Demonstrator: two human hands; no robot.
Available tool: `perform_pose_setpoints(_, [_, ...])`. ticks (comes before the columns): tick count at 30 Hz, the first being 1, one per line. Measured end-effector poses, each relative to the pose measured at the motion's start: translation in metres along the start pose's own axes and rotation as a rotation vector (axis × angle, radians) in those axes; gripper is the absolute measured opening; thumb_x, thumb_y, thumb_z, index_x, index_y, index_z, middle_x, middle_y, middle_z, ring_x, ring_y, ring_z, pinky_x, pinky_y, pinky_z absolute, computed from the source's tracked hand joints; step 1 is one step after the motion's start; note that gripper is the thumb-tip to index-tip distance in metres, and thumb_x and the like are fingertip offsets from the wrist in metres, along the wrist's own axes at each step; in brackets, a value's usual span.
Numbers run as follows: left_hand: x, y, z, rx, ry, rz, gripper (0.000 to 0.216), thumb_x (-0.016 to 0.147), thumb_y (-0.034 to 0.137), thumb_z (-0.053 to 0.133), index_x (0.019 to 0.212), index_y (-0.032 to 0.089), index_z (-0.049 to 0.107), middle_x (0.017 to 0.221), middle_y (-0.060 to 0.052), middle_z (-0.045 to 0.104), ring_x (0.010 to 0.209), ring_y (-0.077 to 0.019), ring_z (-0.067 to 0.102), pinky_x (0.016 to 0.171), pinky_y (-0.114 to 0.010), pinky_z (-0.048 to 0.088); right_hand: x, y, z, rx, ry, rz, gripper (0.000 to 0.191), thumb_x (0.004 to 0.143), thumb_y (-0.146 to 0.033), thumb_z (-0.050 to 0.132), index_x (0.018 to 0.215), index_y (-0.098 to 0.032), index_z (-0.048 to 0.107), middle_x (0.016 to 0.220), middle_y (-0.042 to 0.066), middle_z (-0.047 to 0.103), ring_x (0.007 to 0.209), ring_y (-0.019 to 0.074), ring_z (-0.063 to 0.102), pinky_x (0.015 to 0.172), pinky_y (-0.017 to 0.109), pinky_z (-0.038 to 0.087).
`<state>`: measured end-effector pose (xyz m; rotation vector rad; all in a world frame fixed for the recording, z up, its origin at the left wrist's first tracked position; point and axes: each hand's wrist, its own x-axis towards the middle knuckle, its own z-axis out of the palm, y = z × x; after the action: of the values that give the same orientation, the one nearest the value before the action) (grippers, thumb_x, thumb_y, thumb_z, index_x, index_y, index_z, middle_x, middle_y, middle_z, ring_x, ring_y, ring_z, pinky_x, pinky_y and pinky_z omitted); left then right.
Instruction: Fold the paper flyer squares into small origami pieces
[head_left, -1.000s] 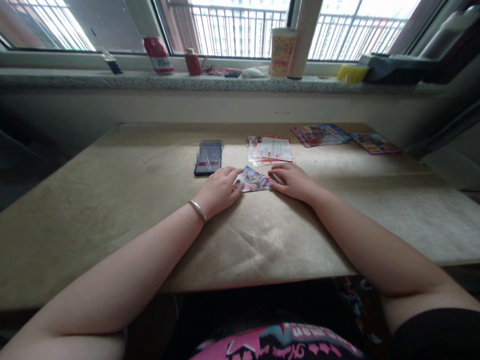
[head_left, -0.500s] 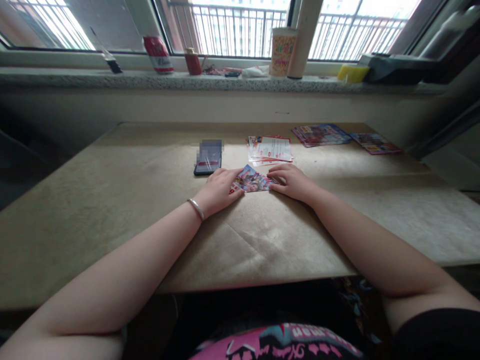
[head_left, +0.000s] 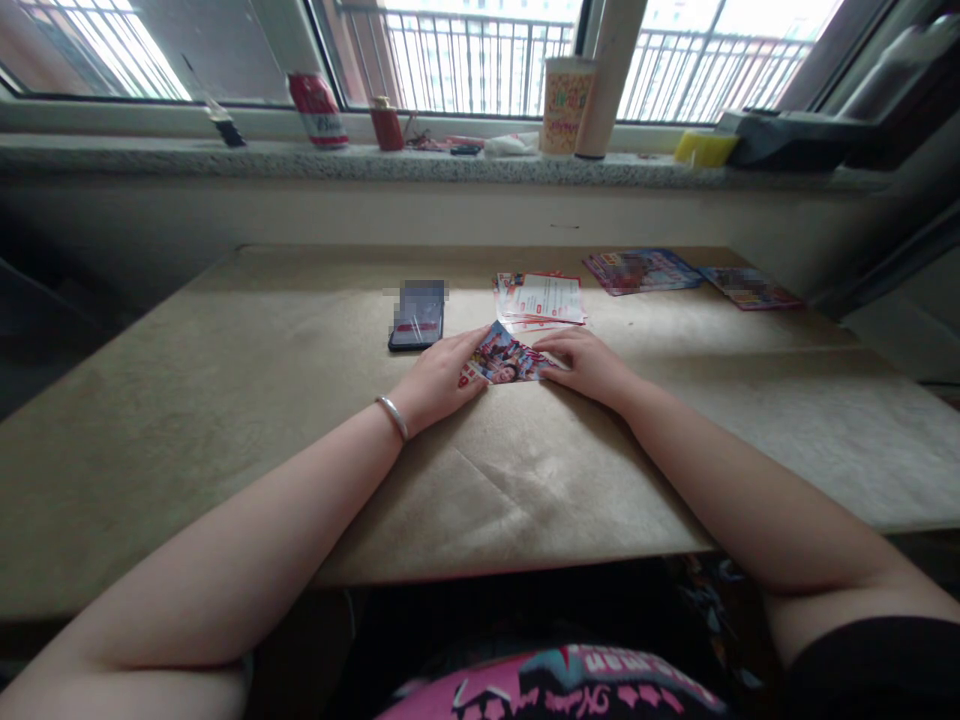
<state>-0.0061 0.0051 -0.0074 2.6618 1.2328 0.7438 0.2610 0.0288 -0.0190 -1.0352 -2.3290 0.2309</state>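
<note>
Left hand [head_left: 442, 375], right hand [head_left: 589, 365]: fingers clamped on printed card [head_left: 507, 360], ends partly hidden behind them, lettering too small to read

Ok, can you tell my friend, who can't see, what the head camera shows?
A person's left hand and right hand hold a colourful picture card at a table. Farther back lie a smartphone, white printed cards and more colourful cards; a drink can stands on the windowsill.
</note>
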Motion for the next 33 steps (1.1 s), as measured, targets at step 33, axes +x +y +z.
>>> perform_pose_setpoints(33, [0.002,-0.006,-0.004,-0.236,-0.104,-0.054,0.044,0.093,0.041,0.043,0.122,0.016,0.065,0.149,-0.012,0.039,0.138,-0.0286,0.038,0.118,-0.046,0.029,-0.004,-0.013,-0.013,0.278,-0.129,0.057,0.021,0.088,-0.026,0.051,0.084,-0.019,0.070,0.088,0.006,0.072,0.083,0.0181,0.064,0.077,0.033,0.049])
